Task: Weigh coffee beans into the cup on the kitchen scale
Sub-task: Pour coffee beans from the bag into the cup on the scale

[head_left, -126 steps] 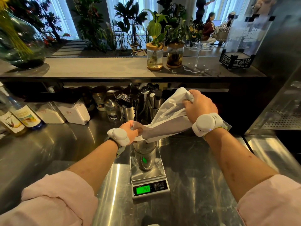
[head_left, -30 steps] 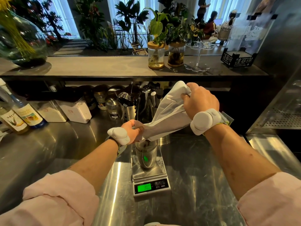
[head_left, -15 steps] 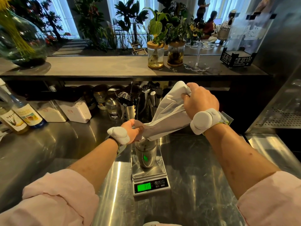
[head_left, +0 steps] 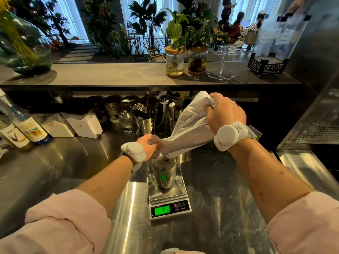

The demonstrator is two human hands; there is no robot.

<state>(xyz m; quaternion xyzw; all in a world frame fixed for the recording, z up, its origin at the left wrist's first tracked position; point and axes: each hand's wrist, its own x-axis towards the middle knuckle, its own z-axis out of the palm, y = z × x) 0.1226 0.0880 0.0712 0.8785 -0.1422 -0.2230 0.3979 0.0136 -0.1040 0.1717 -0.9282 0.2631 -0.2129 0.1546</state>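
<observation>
While the left hand (head_left: 148, 146) pinches the low mouth of the white bag (head_left: 189, 129) and the right hand (head_left: 223, 112) clutches its raised rear end, the steel cup (head_left: 164, 175) sits on the scale (head_left: 169, 204) on the worktop (head_left: 223, 198), just below the left grip, bag sloping between both.

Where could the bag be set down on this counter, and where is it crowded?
Bare counter lies right of the scale, up to the right forearm, and left of it, before the bottles and white tubs. The back edge under the shelf is packed with jars and utensil holders.
</observation>
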